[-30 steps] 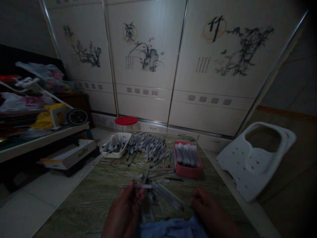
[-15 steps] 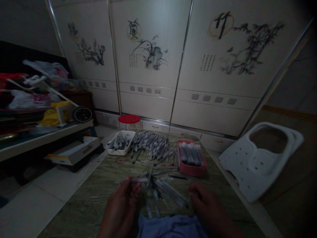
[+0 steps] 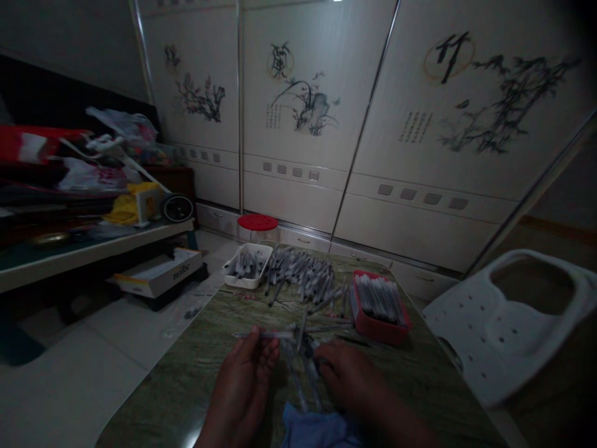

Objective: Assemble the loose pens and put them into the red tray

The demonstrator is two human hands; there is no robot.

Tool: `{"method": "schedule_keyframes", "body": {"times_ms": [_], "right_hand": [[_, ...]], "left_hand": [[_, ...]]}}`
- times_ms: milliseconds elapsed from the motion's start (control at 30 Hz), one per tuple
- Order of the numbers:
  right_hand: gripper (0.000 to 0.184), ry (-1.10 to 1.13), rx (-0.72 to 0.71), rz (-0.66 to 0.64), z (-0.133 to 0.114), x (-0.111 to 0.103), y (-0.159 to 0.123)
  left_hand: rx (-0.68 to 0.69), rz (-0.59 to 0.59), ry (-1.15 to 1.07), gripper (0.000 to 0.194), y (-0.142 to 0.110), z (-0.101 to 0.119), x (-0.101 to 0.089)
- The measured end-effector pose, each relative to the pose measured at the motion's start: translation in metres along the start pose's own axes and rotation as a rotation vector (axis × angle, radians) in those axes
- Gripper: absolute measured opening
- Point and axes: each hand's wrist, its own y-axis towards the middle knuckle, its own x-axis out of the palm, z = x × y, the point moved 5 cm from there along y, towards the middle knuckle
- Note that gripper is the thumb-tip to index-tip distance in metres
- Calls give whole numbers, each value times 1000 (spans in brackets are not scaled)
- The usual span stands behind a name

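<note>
My left hand (image 3: 249, 373) pinches a clear-barrelled pen (image 3: 275, 335) between thumb and fingers, the pen lying nearly level. My right hand (image 3: 347, 376) is curled at the right side of a small group of loose pens (image 3: 296, 379) in front of me. Its fingers are closed, but dimness and blur hide whatever is in them. Farther back lies a large heap of similar pens (image 3: 301, 270) with dark ends. A pink-red basket (image 3: 382, 333) at the right holds pens in an upright, slanted row. In the white basket (image 3: 242, 283) at the back left are more pens or pen parts.
A blue cloth (image 3: 317, 429) is at the near edge of the green table (image 3: 172, 379). A white plastic chair (image 3: 504, 330) stands at the right. Behind are a red stool (image 3: 257, 222) and white cabinet doors (image 3: 298, 199). A cluttered bench (image 3: 97, 242) is at the left.
My right hand has moved left, in among the loose pens, and now covers part of them. My left hand still holds its pen. The whole view has shifted slightly.
</note>
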Motion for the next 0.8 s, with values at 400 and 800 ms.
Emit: {"method": "schedule_keyframes", "body": {"times_ms": [400,800], "right_hand": [[17,-2,27,-40,6,18,8],[12,876,216,238,8,18,-32]], "left_hand": [[-33,3,-32,16,6,1,-10],[-108,-52,-23,16,-11,-18,3]]}}
